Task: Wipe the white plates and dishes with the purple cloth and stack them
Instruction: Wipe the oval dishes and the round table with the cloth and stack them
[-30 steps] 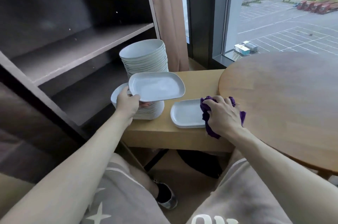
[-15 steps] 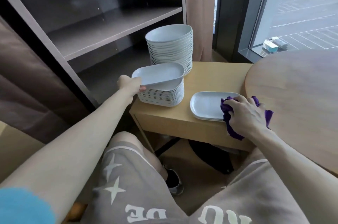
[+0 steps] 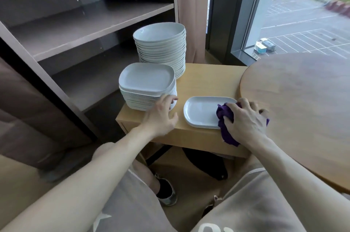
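A tall stack of white bowl-like dishes (image 3: 161,46) stands at the back of the small wooden side table (image 3: 204,80). In front of it sits a lower stack of white rectangular plates (image 3: 146,82). My left hand (image 3: 161,116) hovers just right of that stack with relaxed fingers, holding nothing. A short pile of white plates (image 3: 200,111) lies at the table's front right. My right hand (image 3: 244,120) grips the purple cloth (image 3: 224,118) on the right end of that pile.
A dark shelving unit (image 3: 85,23) stands at left, close to the stacks. A round wooden table (image 3: 303,103) overlaps the side table's right edge. A curtain and a window are behind. My knees and a shoe are below.
My left hand set the rectangular plate on top of the lower stack, let go, and moved right toward the front pile. My right hand kept the cloth on that pile.
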Available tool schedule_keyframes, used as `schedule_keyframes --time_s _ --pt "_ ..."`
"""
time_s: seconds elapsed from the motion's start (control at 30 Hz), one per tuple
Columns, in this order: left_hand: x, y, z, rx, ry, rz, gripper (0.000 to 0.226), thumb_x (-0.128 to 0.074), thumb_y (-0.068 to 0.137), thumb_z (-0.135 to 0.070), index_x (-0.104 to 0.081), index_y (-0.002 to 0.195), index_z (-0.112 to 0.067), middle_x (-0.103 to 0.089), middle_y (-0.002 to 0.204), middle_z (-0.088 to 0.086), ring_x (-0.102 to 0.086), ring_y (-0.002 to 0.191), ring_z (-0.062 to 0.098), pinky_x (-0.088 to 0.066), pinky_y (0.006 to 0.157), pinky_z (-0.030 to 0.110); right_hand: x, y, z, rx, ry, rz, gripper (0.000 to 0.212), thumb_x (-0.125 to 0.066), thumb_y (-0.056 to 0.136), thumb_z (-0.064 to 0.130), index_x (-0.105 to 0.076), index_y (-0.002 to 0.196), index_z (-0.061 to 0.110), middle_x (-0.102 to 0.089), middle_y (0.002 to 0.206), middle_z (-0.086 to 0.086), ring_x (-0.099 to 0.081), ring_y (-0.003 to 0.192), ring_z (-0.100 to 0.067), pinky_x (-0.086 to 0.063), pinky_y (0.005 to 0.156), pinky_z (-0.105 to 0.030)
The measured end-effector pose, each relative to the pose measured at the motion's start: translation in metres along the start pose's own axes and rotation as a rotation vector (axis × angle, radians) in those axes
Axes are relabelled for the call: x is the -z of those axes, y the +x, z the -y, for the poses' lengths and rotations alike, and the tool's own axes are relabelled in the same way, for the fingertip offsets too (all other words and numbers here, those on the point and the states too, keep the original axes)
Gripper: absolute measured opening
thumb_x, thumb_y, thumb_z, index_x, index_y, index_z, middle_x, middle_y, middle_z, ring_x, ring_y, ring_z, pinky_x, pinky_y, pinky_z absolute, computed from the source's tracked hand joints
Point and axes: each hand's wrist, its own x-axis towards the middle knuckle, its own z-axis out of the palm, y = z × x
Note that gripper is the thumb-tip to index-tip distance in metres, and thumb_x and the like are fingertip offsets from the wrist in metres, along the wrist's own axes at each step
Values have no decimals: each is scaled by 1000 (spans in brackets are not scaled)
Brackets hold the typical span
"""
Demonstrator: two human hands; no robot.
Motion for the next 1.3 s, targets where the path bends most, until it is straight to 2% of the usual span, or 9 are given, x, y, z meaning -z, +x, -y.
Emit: schedule_keyframes --time_s 0.13,0.23,0.33,0.43,0.53,0.8,0.97,1.1,1.3 --pt "-45 9 -8 52 -62 233 91 -70 89 -51 -17 158 -26 -25 158 -4 -30 146 16 -31 115 33 -1 1 -1 -3 -63 120 47 -41 94 64 -50 132 38 -52 135 1 -39 128 -32 -35 96 -54" --pt "-63 26 -7 89 -65 271 116 -74 80 -65 -3 162 -24 -13 168 -4 -13 153 13 -12 117 27 -2 5 0 -17 -84 130 42 -42 96 59 -51 130 36 -53 134 1 -41 126 -31 -37 95 -51" --pt "-76 39 -2 188 -147 346 131 -76 72 -74 5 163 -25 -2 171 -6 -2 156 12 -6 122 31 -3 9 4 -42 -93 121 38 -42 98 54 -54 128 33 -54 133 -1 -44 124 -32 -39 96 -52" --pt "-83 39 8 190 -182 314 125 -69 63 -87 2 156 -42 -18 162 -11 -15 150 11 -19 118 35 -5 15 7 -45 -125 131 36 -40 98 52 -55 123 30 -54 128 -3 -46 120 -32 -39 95 -51" --pt "-87 36 16 159 -182 296 124 -63 60 -93 0 155 -44 -26 155 -13 -24 147 14 -27 118 40 -10 23 12 -54 -149 126 33 -40 99 49 -56 117 27 -55 124 -3 -48 117 -33 -40 93 -51" --pt "-82 41 24 187 -285 416 132 -77 66 -77 7 161 -41 0 170 -15 1 157 9 -12 128 47 -24 63 30 -21 -126 118 33 -40 101 46 -55 122 25 -53 125 -4 -47 116 -33 -36 92 -51" --pt "-83 42 27 175 -335 412 129 -80 70 -69 5 162 -40 -2 170 -16 0 157 9 -14 127 48 -24 77 40 133 -62 167 33 -40 99 47 -55 126 34 -52 129 2 -47 116 -29 -35 92 -50" --pt "-82 44 24 143 -371 354 125 -80 62 -76 -8 159 -46 -24 163 -13 -20 153 12 -28 122 49 -20 81 62 262 14 250 38 -44 95 46 -55 131 42 -52 132 7 -44 118 -25 -35 96 -51" --pt "-78 45 22 164 -389 384 131 -83 59 -72 -2 158 -48 -21 162 -17 -17 154 14 -23 123 40 -7 81 81 317 71 465 37 -52 90 28 -60 123 44 -48 130 9 -37 118 -22 -29 95 -47"
